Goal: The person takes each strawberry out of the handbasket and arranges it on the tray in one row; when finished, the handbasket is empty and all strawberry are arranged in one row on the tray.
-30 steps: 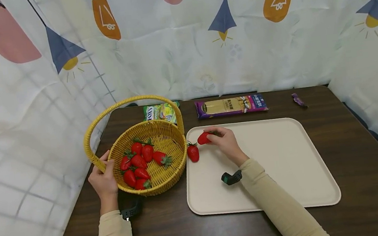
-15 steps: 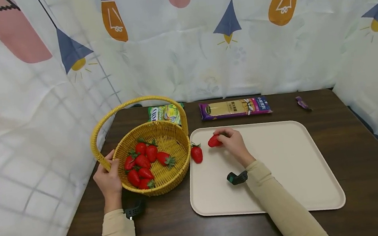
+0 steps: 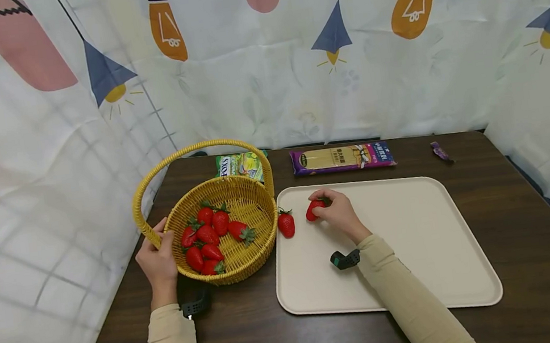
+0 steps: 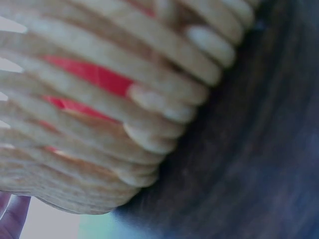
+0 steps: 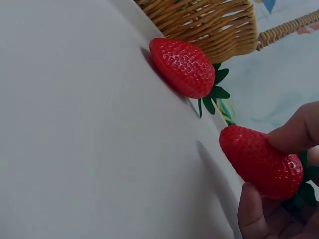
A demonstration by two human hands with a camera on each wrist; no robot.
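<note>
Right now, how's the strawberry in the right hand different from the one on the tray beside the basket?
The held strawberry is pinched in the right hand; the loose strawberry lies on the tray. The held strawberry's shadow is apart from it, so it looks lifted; the loose strawberry's shadow touches it. Both are red with green leaves.

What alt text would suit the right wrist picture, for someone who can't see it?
A right hand pinches a red strawberry over a pale tray. A second strawberry lies on the tray near its edge, beside a wicker basket.
</note>
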